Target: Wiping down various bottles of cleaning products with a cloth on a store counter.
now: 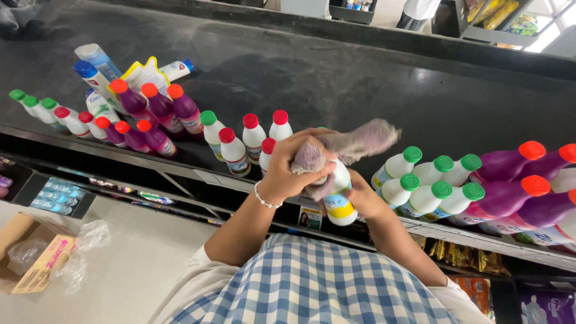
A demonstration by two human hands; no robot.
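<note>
My left hand presses a grey-purple cloth against a white bottle with a blue and yellow label. My right hand grips that bottle from the other side, holding it tilted just above the front edge of the black shelf. The bottle's cap is hidden under the cloth. A thin bracelet circles my left wrist.
White bottles with red caps stand left of my hands, white ones with green caps to the right, purple bottles at far right and more purple bottles at left. A cardboard box with plastic wrap lies on the floor.
</note>
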